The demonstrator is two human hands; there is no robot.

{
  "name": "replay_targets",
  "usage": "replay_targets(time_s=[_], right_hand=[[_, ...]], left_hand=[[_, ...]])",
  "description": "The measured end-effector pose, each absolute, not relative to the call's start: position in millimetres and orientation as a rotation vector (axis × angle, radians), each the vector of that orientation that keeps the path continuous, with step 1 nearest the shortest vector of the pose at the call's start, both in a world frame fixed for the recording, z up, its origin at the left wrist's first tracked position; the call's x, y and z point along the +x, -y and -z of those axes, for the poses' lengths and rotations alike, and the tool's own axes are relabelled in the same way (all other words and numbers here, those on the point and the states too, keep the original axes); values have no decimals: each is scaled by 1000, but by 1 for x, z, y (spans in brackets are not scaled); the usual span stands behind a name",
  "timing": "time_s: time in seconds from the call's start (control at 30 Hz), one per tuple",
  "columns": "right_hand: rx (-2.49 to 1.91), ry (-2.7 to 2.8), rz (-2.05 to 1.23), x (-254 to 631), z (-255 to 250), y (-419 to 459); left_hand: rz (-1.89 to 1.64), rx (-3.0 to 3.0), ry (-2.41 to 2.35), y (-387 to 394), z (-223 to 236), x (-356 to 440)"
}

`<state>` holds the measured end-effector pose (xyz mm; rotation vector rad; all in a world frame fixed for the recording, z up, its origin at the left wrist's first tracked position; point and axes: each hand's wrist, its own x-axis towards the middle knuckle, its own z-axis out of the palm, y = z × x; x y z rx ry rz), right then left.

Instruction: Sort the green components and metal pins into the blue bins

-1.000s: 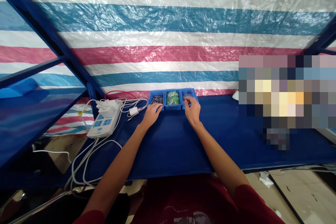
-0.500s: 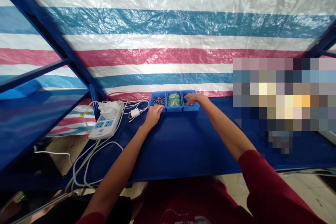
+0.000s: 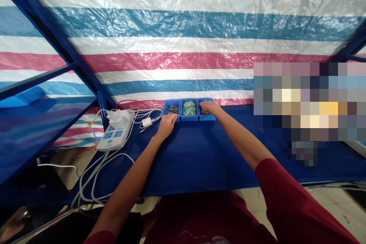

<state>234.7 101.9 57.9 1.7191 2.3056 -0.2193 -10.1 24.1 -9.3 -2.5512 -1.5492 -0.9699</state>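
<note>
At the back of the blue table [image 3: 183, 152], close under the striped sheet [image 3: 177, 61], I see three blue bins standing side by side, and their row has its long axis from left to right, across both arms. What matters most here, I judge, is the right bin [image 3: 207, 117]: the right hand [image 3: 208, 106] is the nearer one, reaching over its right side with the fingers down inside. The left hand [image 3: 168, 124] is apart from it, at the front wall of the left bin [image 3: 164, 109], with the middle bin [image 3: 189, 118] and its green pieces [image 3: 189, 107] between. Small dark pieces [image 3: 173, 109] lie just beyond the left fingers. These fingers are bent at the wall, but whether they grip or only rest, I cannot tell. The right fingertips are hidden from me, so I cannot say whether they hold something.
</note>
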Motion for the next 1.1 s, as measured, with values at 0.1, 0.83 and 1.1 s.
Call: replay_targets(time_s=[0.1,0.83,1.1], right_hand=[[1789,-2357,166,232,-55,-96],[2349,-2950,652,237,-91,-61],[1733,-3137,607,185,-39,17]], left_hand=[[967,-2544,1561,-23,8,-9],[1363,-2451,1583,-14,-2,-4],[1722,-2100,1575,-1,-17,0]])
